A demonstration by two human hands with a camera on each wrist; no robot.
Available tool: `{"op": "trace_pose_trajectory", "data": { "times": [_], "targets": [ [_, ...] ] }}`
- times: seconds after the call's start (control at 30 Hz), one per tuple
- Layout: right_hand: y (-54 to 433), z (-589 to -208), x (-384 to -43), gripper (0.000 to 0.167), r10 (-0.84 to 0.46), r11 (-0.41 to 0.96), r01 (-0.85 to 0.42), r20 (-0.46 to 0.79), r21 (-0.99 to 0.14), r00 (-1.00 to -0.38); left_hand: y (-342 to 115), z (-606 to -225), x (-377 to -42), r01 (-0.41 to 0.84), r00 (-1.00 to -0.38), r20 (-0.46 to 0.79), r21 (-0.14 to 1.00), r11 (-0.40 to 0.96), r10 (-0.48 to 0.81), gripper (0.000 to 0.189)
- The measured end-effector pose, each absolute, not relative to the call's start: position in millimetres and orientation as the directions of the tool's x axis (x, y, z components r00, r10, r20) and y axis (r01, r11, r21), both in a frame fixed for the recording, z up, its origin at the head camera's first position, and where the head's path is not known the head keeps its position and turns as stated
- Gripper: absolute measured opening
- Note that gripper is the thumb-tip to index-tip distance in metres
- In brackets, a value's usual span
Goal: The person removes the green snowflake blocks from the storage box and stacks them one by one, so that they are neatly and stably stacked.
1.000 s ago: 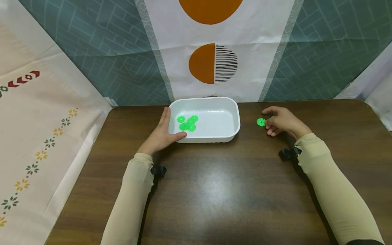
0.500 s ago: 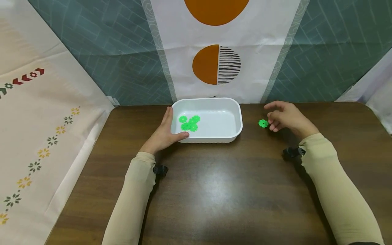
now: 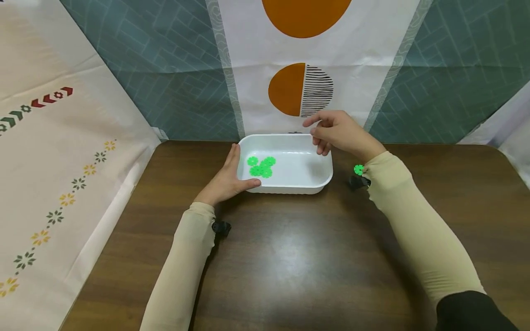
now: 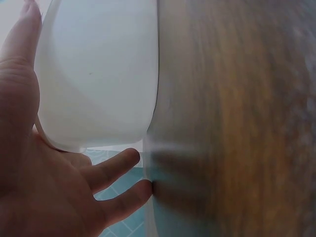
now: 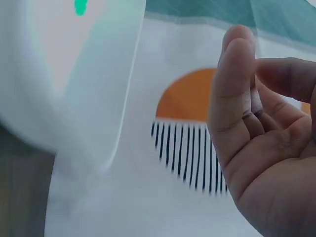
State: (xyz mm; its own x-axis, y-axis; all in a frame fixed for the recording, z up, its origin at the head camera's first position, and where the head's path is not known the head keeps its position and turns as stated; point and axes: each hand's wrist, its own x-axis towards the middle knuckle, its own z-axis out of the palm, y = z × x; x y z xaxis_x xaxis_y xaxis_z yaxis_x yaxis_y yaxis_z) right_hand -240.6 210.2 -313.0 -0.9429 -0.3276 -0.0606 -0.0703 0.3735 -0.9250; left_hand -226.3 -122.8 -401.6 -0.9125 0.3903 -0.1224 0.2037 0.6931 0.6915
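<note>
While the wooden table [image 3: 281, 257] bears a white rectangular tray [image 3: 296, 177] along its far edge, the left hand [image 3: 225, 180], spread, touches the tray's left end; the right hand [image 3: 340, 134], loosely bent, visibly empty, hangs above its right. Green notched discs [image 3: 255, 171] lie inside left, another disc [image 3: 358, 169] outside right.

A dark wood-grain table [image 3: 290, 262] with rounded far corners stands before a teal, brick-patterned backdrop [image 3: 165, 78], whose white central panel [image 3: 302, 50] bears a half-orange, half-striped circle [image 3: 301, 90]. Leftward, a cream cloth [image 3: 41, 161] shows flower motifs [image 3: 66, 199].
</note>
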Motion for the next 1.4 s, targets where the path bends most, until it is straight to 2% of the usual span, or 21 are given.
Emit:
{"op": "trace_pose_trajectory", "data": {
  "times": [0.23,0.53,0.73,0.93,1.27,1.4],
  "targets": [
    [169,-317,-267,0.02,-0.39,0.357,-0.094,-0.057,-0.929,-0.919,-120,-403,-226,0.191,-0.913,-0.126,0.711,0.677,0.389,0.126],
    [137,-353,-292,0.023,-0.416,0.536,-0.184,-0.068,-0.824,-0.907,-119,-405,-225,0.18,-0.914,-0.129,0.72,0.67,0.385,0.128],
    [117,-379,-298,0.021,-0.498,0.601,-0.211,-0.155,-0.771,-0.853,-121,-404,-225,0.195,-0.908,-0.127,0.715,0.672,0.399,0.127],
    [98,-388,-298,0.032,-0.594,0.655,-0.287,-0.241,-0.7,-0.768,-124,-401,-225,0.209,-0.904,-0.121,0.713,0.67,0.411,0.128],
    [87,-396,-302,0.033,-0.647,0.715,-0.478,-0.225,-0.51,-0.728,-126,-403,-226,0.224,-0.903,-0.1,0.719,0.658,0.417,0.129],
    [83,-395,-301,0.033,-0.657,0.721,-0.504,-0.237,-0.476,-0.716,-126,-403,-225,0.216,-0.904,-0.103,0.727,0.652,0.415,0.129]
  ]
}}
